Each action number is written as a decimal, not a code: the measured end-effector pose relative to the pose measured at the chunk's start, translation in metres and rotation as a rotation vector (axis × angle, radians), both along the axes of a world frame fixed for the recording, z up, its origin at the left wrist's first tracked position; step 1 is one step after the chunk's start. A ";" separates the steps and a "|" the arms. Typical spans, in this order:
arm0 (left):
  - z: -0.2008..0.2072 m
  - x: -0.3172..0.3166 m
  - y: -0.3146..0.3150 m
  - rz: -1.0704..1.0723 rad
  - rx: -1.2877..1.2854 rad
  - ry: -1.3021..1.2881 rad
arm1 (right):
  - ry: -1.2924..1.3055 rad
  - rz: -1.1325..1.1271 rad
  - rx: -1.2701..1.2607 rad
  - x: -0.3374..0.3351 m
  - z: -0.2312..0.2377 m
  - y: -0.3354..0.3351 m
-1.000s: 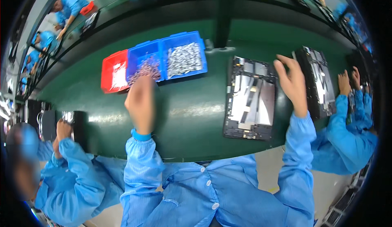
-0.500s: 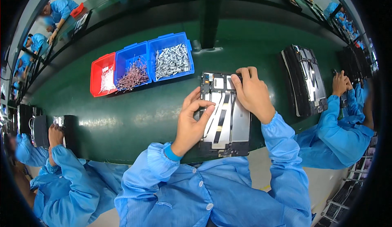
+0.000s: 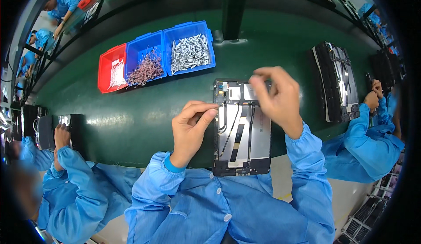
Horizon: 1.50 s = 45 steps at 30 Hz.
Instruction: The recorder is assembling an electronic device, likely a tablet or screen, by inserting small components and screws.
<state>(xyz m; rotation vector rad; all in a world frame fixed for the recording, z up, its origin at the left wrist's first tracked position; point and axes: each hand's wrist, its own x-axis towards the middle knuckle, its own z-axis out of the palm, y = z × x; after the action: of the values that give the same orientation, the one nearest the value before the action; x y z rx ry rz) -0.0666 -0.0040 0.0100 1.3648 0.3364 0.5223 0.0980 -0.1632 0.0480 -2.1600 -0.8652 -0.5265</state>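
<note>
An opened tablet (image 3: 243, 127) lies near the bench's front edge, its silver inner face up, with black cables running lengthwise and black parts along both ends. At its upper left edge is my left hand (image 3: 190, 125), thumb and forefinger pinched together; whatever is between the fingertips is too small to make out. My right hand (image 3: 280, 99) hovers over the upper right corner of the tablet, slightly blurred. Its fingers are curved, with a gap between them and the thumb, and I see nothing held there.
Beyond the tablet, to the left, stand a red bin (image 3: 103, 75) of white pieces, a blue bin (image 3: 133, 53) of pinkish wired parts and a blue bin (image 3: 188, 29) of silvery pieces. A tablet stack (image 3: 340, 81) stands right. A post (image 3: 234, 13) rises behind; co-workers sit either side.
My left hand has shifted left, from over the tablet's middle to its edge. My right hand has lifted off the top edge. A whitish strip along the tablet's left cables no longer shows.
</note>
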 end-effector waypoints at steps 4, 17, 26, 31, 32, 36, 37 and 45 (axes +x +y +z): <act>0.005 0.003 0.006 -0.071 0.099 -0.055 | 0.757 0.729 0.030 -0.028 0.000 0.008; 0.008 0.002 0.013 0.079 0.814 -0.046 | 0.495 0.661 0.146 -0.039 -0.016 0.013; 0.005 0.007 0.015 0.004 0.928 0.103 | 0.380 0.635 0.132 -0.039 -0.037 0.018; 0.000 0.007 0.028 -0.195 0.272 0.411 | 0.431 0.594 0.042 -0.035 -0.034 0.018; 0.000 0.008 0.031 -0.196 0.270 0.415 | 0.426 0.593 0.016 -0.034 -0.034 0.019; 0.001 0.014 0.039 -0.311 -0.029 0.532 | 0.424 0.621 0.028 -0.032 -0.039 0.021; 0.002 0.015 0.040 -0.317 -0.050 0.533 | 0.413 0.619 -0.002 -0.032 -0.038 0.021; 0.004 0.022 0.044 -0.348 -0.062 0.567 | 0.377 0.588 -0.016 -0.032 -0.041 0.023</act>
<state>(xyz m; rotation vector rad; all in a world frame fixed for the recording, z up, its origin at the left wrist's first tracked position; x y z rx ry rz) -0.0450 0.0401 0.0138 1.4562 0.5538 -0.1738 0.0661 -0.1400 0.0069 -1.8063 -1.2122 0.1759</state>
